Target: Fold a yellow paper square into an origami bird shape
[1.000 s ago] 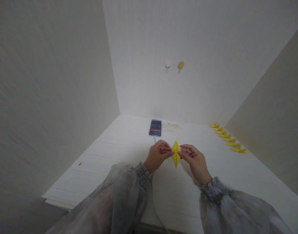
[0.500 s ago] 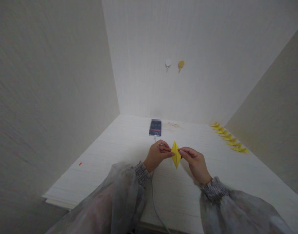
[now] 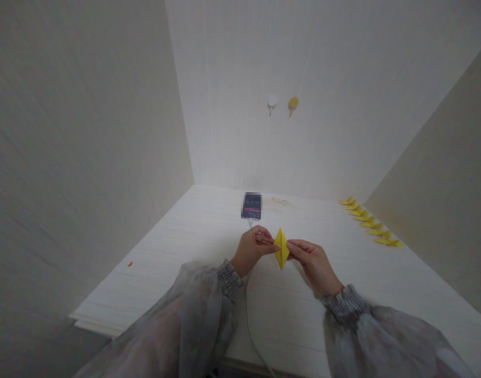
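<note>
Sleeves of sheer grey fabric lead to left hand (image 3: 253, 250) and right hand (image 3: 311, 261), each pinching a side corner of a diamond-shaped yellow folded paper (image 3: 281, 248) above the pale woodgrain worktop (image 3: 177, 247). Farther right lies a row of yellow folded pieces (image 3: 369, 222).

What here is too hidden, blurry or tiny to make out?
Head view only.
Phone screen: blurred, unreadable.
Yellow folded paper: its side corners hidden under fingertips of left hand and right hand.
Row of yellow pieces: too small to tell shapes.
Cable: cut off by bottom edge.
</note>
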Available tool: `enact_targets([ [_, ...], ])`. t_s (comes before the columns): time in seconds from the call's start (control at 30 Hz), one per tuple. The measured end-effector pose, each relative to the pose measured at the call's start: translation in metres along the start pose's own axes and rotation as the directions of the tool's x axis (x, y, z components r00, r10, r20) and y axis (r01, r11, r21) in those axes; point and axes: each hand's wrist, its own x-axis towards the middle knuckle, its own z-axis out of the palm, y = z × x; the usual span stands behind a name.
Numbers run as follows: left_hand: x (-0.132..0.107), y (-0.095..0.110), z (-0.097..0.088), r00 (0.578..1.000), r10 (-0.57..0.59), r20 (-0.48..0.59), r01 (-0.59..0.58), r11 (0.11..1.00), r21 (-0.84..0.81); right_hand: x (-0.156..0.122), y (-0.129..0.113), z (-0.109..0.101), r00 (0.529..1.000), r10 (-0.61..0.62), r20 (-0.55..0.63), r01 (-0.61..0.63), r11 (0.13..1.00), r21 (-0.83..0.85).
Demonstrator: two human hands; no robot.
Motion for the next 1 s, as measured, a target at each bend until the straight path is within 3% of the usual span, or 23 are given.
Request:
enact_targets([
  [0.47, 0.0006, -0.0014, -0.0008, 0.999, -0.026, -0.018, 0.027, 0.999, 0.029, 0.0005, -0.0019, -0.0022, 0.998, 0.057, 0.028, -0.054, 0.994, -0.097],
  [1.0, 0.0016, -0.0071, -0.0003, 1.000, -0.025, -0.001, 0.025, 0.999, 0.033, 0.0009, -0.0053, 0.0019, 0.992, -0.014, -0.125, -0.014, 0.975, -0.224],
])
